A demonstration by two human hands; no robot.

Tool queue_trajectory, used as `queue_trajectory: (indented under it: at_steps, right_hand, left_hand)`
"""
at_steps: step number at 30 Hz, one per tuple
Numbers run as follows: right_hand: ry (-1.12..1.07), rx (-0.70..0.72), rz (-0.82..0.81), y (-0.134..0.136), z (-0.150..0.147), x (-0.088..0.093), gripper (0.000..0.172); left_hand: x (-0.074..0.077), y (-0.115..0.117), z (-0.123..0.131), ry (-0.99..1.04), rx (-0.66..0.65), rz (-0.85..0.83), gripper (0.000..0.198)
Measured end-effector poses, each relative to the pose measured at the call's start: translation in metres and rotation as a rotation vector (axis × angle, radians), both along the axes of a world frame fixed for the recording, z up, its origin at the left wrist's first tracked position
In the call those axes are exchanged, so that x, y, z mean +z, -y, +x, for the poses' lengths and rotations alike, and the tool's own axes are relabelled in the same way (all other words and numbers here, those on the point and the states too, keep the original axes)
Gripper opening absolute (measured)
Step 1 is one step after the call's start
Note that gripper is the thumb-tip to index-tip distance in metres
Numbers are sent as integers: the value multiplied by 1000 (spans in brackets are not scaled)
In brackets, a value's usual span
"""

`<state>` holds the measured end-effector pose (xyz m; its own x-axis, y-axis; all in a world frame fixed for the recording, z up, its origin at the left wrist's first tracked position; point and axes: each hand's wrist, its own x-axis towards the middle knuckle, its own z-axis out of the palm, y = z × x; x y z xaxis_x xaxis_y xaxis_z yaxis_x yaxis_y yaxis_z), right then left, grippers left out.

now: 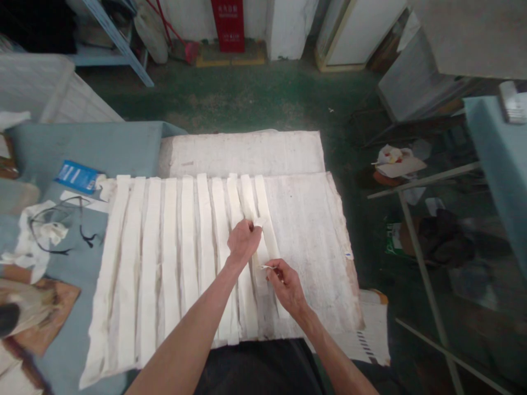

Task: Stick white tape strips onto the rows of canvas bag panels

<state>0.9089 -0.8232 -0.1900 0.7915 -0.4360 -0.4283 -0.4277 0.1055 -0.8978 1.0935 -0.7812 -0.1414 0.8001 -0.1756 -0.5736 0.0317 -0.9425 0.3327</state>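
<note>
Several long cream-white strips [151, 252] lie side by side across a pale, rough-edged board [308, 230]. They look like cloth or soft sheet; I cannot tell which. Over the rightmost strips, my left hand [244, 240] is closed, its fingers pinching a small piece of white strip. Lower and to the right, my right hand [287, 284] pinches a thin, folded white edge between thumb and fingers. A short whitish length of strip seems to run between the two hands, partly hidden by the fingers. Both forearms cross the board's near edge.
Another pale board [247, 151] lies beyond the first. On the left, a blue-green table [123, 140] bears a blue packet [77, 176], glasses [61, 219] and crumpled white tissue [37, 233]. A metal frame [424, 263] and a table [498, 142] stand at the right.
</note>
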Motion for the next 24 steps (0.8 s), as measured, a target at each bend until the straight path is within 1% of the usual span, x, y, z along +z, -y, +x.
queue_trajectory:
  at_steps: [5,12,14,18,21,24]
  right_hand:
    - [-2,22,-36,-2,0,1,20]
    - [-5,58,-108,-6,-1,-2,20]
    - [-1,75,-139,-8,-2,-3,20]
    - [17,103,-222,-8,-7,-1,21]
    - [23,63,-312,-2,-11,0,30]
    - [-20,-45,-434,16,-10,-3,33]
  left_hand:
    - [-3,-2,3,-14,3,-17,29]
    - [-20,-10,7,-72,34,-131,31]
    - [-22,-10,7,-76,37,-140,32]
    - [-19,-8,7,-65,29,-124,29]
    - [-18,-9,8,-63,30,-130,29]
    - [-20,-13,8,-71,45,-170,30]
